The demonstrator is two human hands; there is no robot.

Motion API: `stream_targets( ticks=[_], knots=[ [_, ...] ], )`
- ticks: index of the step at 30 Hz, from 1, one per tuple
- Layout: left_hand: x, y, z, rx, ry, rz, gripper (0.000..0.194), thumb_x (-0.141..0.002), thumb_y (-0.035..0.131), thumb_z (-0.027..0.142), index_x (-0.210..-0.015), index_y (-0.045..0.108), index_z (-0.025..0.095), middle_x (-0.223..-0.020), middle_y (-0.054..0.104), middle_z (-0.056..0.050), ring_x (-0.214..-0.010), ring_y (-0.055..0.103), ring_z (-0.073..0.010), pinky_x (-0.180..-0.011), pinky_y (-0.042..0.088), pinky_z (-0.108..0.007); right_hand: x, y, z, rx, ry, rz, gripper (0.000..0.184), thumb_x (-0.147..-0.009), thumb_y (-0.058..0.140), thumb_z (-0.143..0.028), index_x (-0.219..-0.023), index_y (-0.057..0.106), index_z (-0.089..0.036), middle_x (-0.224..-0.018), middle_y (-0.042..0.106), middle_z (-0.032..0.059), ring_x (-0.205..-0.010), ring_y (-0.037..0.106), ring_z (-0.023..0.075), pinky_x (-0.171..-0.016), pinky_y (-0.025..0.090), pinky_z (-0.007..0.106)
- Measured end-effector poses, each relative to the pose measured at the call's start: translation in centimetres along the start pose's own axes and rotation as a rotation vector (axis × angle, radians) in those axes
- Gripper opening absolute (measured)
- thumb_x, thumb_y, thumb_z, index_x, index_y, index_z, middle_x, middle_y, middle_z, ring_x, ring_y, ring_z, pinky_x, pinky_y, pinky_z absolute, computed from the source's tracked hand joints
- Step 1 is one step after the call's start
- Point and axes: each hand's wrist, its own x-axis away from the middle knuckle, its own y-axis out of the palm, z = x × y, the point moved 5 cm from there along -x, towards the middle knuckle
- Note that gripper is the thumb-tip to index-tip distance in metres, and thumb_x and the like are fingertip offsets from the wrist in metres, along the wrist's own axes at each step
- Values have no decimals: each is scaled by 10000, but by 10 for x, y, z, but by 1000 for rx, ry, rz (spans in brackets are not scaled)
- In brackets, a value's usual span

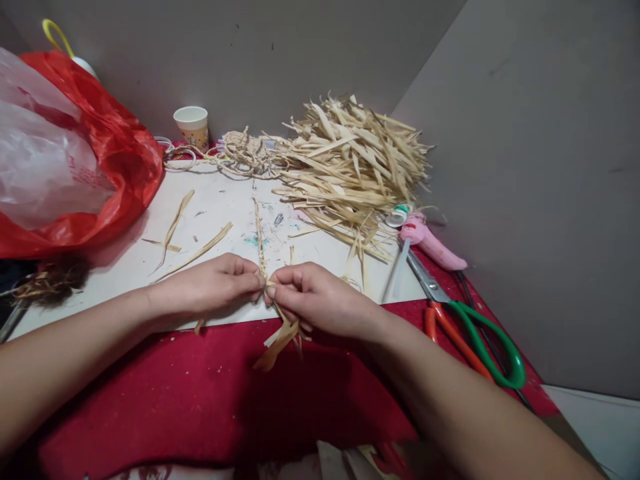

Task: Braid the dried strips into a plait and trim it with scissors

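Observation:
A thin braided straw cord (259, 230) runs from the back of the white board straight toward me. At its near end my left hand (227, 283) pinches it between thumb and fingers. Just right of that, almost touching, my right hand (313, 293) is closed on the dry straw strips (283, 340), whose loose ends hang below the fingers over the red cloth. A few single straw strips (203, 248) lie on the board left of the cord. The exact crossing of the strips is hidden by my fingertips.
Behind are a big heap of dry straw (360, 153), a coil of braided cord (245, 150) and a paper cup (193, 127). Scissors (450, 300) and a pink glue gun (433, 243) lie right. A red plastic bag (135, 153) fills the left. Grey walls (300, 53) enclose the table.

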Motion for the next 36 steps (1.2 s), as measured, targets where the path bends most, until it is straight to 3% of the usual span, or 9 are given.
stream_targets(
  ticks=[5, 11, 14, 18, 24, 28, 30, 34, 36],
  knots=[
    [-5, 2, -7, 137, -22, -45, 229, -790, 577, 297, -628, 574, 135, -546, 445, 31, -494, 299, -59, -474, 240, -185, 2, -3, -8, 264, -133, 81, 229, -855, 473, -266, -690, 577, -146, -543, 415, -41, -484, 356, 68, -468, 258, 200],
    [-4, -3, -6, -63, 3, 22, 217, -798, 567, 326, -686, 586, 141, -555, 439, 41, -486, 309, -59, -465, 254, -188, 12, -17, -18, 441, -134, 230, 149, -820, 529, -231, -716, 600, -150, -586, 510, -15, -529, 417, 83, -507, 280, 208],
    [-1, -3, -5, -161, 17, 33, 227, -817, 540, 336, -699, 577, 145, -532, 396, 60, -461, 259, -52, -432, 206, -188, 16, -17, -16, 358, -56, 223, 186, -801, 551, -266, -650, 549, -158, -537, 497, -23, -489, 412, 80, -474, 265, 204],
    [-1, -2, -7, -193, 20, 59, 246, -825, 521, 327, -648, 522, 156, -495, 350, 71, -437, 247, -47, -414, 174, -189, 18, 0, -10, 161, -12, 132, 182, -818, 517, -283, -681, 534, -164, -547, 535, -23, -474, 436, 80, -452, 267, 199],
    [-7, 4, -13, 81, 20, 58, 279, -789, 560, 264, -548, 480, 147, -464, 380, 59, -411, 256, -31, -410, 188, -191, 18, 17, -13, 547, -151, 182, 227, -825, 465, -149, -602, 507, -161, -515, 531, -12, -469, 427, 73, -499, 268, 212],
    [-7, 7, -15, 239, -35, 63, 306, -798, 582, 308, -547, 518, 145, -378, 319, 75, -358, 202, -29, -384, 119, -206, 19, 22, -9, 768, -165, 195, 221, -864, 439, -145, -682, 564, -157, -549, 575, 11, -470, 442, 83, -517, 280, 222],
    [-6, 8, -13, 273, -22, 79, 253, -747, 646, 277, -564, 547, 133, -414, 414, 56, -377, 267, -27, -394, 154, -195, 21, 22, -10, 813, -174, 197, 212, -862, 449, -140, -691, 574, -155, -552, 582, 14, -473, 448, 86, -518, 282, 223],
    [-6, 8, -14, 303, -18, 101, 172, -679, 690, 223, -588, 588, 119, -497, 531, 25, -437, 362, -35, -433, 227, -183, 27, 14, -18, 565, -181, 101, 303, -873, 470, -190, -581, 540, -155, -480, 535, -12, -448, 438, 72, -489, 293, 203],
    [-7, 8, -16, 303, -6, 98, 173, -689, 684, 244, -602, 603, 118, -513, 536, 20, -467, 384, -42, -464, 256, -183, 26, -2, -24, 335, -174, 168, 382, -882, 490, -288, -526, 521, -153, -452, 506, -18, -428, 427, 65, -454, 293, 192]
  ],
)
